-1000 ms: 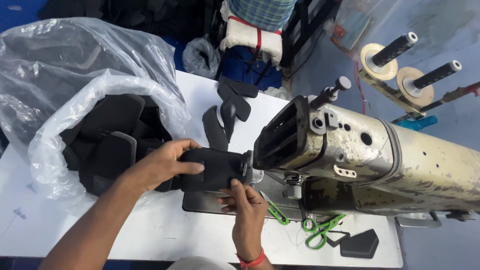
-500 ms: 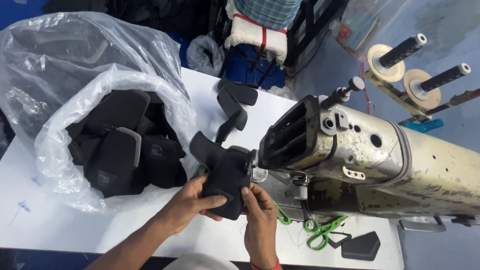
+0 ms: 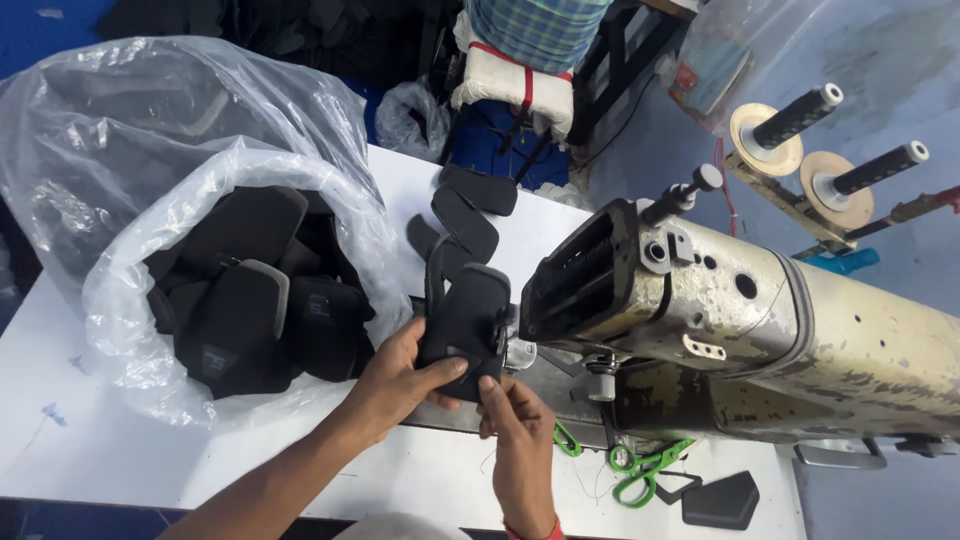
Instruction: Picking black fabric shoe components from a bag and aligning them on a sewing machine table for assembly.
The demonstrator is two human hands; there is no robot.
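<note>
Left hand (image 3: 400, 378) curled around black padded piece (image 3: 468, 325), thumb across its lower face. Right hand (image 3: 517, 425) pinching same piece at bottom edge. Piece held upright near front edge of white surface (image 3: 120, 460), just beside head of sewing machine (image 3: 720, 310). Clear plastic bag (image 3: 130, 330) of similar black pieces toward left edge. Green scissors (image 3: 645, 470) under machine.

Bright, even overhead light. Glare streaks the clear plastic bag (image 3: 150, 120). Soft shadows fall on the white bench (image 3: 450, 480). Sharp focus throughout; slight wide-angle stretching at the edges.
</note>
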